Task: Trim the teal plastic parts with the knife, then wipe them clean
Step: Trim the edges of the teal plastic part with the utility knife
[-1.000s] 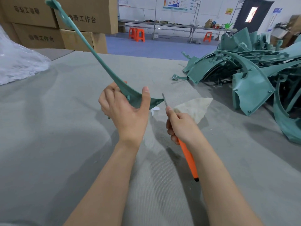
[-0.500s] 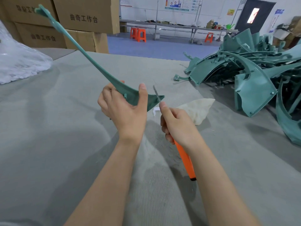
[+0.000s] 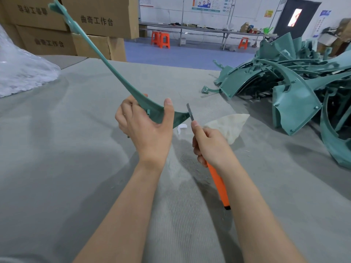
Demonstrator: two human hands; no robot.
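My left hand (image 3: 146,128) grips the wide end of a long, thin teal plastic part (image 3: 106,65), which rises up and to the far left above the table. My right hand (image 3: 210,147) holds an orange-handled knife (image 3: 218,183); its grey blade (image 3: 190,112) touches the pointed tip of the part just right of my left thumb. A whitish wiping cloth (image 3: 229,126) lies on the grey felt table (image 3: 57,149) behind my right hand.
A big heap of teal plastic parts (image 3: 296,88) fills the table's right side. A clear plastic bag (image 3: 20,73) sits at far left, stacked cardboard boxes (image 3: 98,21) behind it. A small white scrap (image 3: 181,128) lies under the part's tip.
The long part's far end has shifted a little as my left hand turned it. The blade has come up against the part's tip.
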